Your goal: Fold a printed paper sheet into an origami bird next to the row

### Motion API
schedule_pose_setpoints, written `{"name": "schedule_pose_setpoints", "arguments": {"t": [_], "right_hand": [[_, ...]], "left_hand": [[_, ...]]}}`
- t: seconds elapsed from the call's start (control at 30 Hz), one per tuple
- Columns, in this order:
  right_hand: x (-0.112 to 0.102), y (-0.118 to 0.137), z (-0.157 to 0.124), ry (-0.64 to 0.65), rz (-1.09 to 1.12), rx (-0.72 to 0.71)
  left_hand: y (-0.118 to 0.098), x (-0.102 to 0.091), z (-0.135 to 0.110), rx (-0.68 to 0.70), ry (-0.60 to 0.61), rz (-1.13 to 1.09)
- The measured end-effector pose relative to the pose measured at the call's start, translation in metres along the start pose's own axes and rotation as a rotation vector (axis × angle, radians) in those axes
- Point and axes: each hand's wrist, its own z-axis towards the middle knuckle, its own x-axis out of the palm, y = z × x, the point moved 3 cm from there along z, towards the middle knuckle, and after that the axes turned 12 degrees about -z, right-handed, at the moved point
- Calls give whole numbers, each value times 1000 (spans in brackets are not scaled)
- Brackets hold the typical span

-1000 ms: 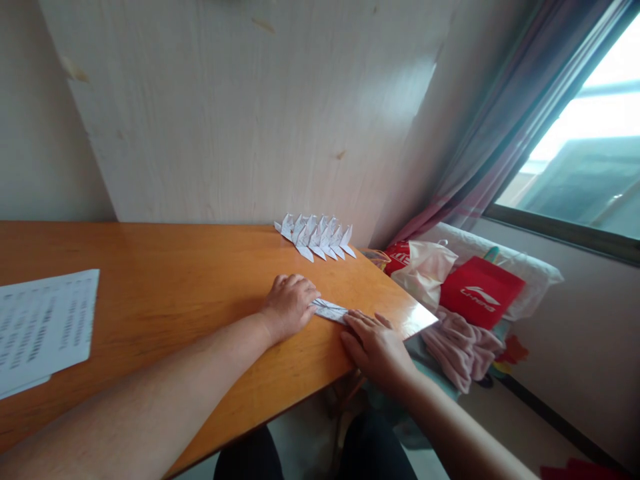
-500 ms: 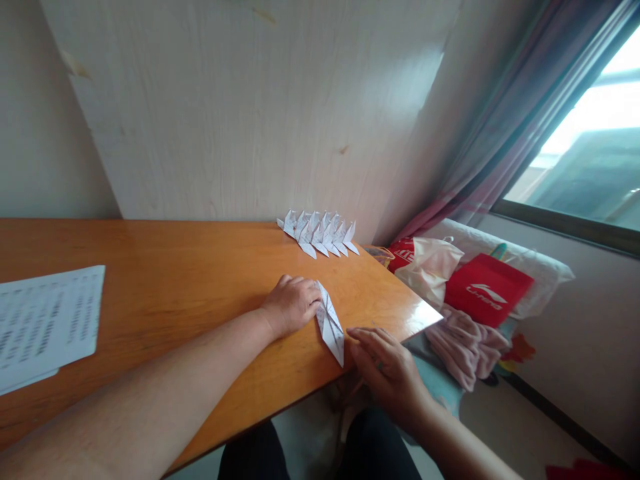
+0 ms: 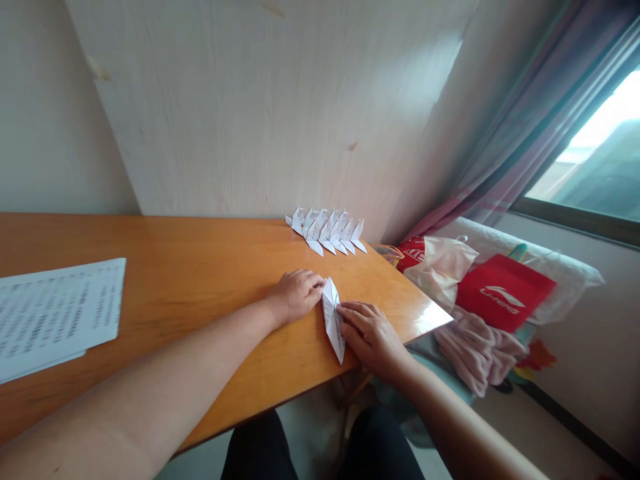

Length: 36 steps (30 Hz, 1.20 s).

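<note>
A long, narrow piece of white folded paper (image 3: 333, 323), pointed at both ends and printed with faint marks, lies near the table's front edge. My left hand (image 3: 299, 295) is curled at its upper left edge, fingertips closed on the paper. On the opposite side, my right hand (image 3: 373, 333) has its fingers together on the right edge of the paper, the thumb close to them. Further back, by the wall, several folded paper pieces (image 3: 330, 230) with upright points stand in rows.
Printed sheets (image 3: 65, 310) lie at the left of the wooden table (image 3: 210, 260). Beyond its right corner are a red bag (image 3: 505, 293), a white bag (image 3: 440, 263) and a pink cloth (image 3: 480, 347). A curtain (image 3: 500, 133) hangs beside the window.
My right hand has moved up and left onto the paper's right edge. The paper looks narrower and stands more upright in view. My left hand stays at its upper left edge.
</note>
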Motion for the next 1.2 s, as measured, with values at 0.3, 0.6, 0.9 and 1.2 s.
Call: {"name": "schedule_pose_setpoints", "arguments": {"t": [0.3,0.6,0.9,1.2], "right_hand": [[11,-21,4,-72,196,238],[14,-29,5,-79,286,349],[10,-29,4,-70,375,361],[19,-28,3,-147,437,437]], "left_hand": [[29,3,9,-256,-18,-272],[18,-2,28,-468,-4,-219],[-9,2,26,-570,99,16],[-25,19,16,-493,-41,-203]]}}
